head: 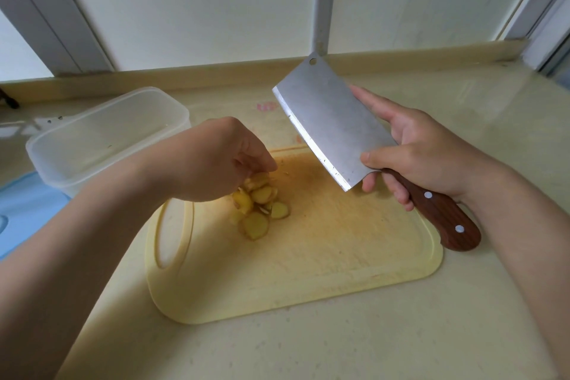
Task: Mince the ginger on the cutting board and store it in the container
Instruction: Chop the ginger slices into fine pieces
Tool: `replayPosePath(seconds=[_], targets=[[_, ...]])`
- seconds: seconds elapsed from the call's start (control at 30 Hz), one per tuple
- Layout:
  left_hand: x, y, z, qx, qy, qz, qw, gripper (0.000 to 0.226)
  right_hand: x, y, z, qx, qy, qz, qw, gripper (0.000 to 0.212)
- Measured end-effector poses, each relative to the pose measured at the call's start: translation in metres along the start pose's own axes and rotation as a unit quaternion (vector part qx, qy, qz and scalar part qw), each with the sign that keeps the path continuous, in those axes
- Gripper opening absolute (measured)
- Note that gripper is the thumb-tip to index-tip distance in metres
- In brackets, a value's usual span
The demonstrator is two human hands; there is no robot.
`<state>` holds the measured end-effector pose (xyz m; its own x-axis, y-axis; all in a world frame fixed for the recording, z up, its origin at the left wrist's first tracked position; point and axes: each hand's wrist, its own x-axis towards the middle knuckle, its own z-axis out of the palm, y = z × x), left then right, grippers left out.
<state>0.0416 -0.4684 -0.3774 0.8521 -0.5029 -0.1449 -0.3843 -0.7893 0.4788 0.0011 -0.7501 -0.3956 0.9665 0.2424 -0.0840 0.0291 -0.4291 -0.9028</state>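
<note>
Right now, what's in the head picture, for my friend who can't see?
A right hand holds a big knife above a yellow cutting board, while the left hand pinches ginger slices on it. A clear container stands to the left.

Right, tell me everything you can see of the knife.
The knife is a cleaver: broad rectangular steel blade with a hole in its far corner, flecks near the edge, dark wooden-looking handle with two pale rivets. It is held above the cutting board, tilted, edge facing down-left. Only the right hand touches it, fingers round the handle, thumb pressed on the blade's near face.
</note>
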Motion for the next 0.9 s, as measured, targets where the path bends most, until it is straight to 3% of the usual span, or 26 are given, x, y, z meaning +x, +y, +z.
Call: replayPosePath(seconds=[0.17, 0.37, 0.7, 0.9], targets=[[-0.0009, 0.0016, -0.0003, 0.017, 0.015, -0.012, 1.0, 0.049, -0.0017, -0.0012, 0.0023, 0.004, -0.004, -0.002, 1.0, 0.1], [0.0012, 0.0013, 0.0022, 0.009, 0.056, -0.021, 0.998, 0.026, -0.0021, -0.0018, 0.0039, 0.006, -0.002, -0.004, 1.0, 0.102], [0.0038, -0.002, 0.0059, 0.023, 0.134, 0.019, 0.991, 0.026, -0.0027, -0.0018, 0.0031, 0.007, -0.002, -0.012, 1.0, 0.101], [-0.0011, 0.0043, 0.0088, -0.018, 0.207, 0.201, 0.957, 0.023, -0.0021, 0.0002, 0.0011, 0.004, 0.005, -0.005, 1.0, 0.098]])
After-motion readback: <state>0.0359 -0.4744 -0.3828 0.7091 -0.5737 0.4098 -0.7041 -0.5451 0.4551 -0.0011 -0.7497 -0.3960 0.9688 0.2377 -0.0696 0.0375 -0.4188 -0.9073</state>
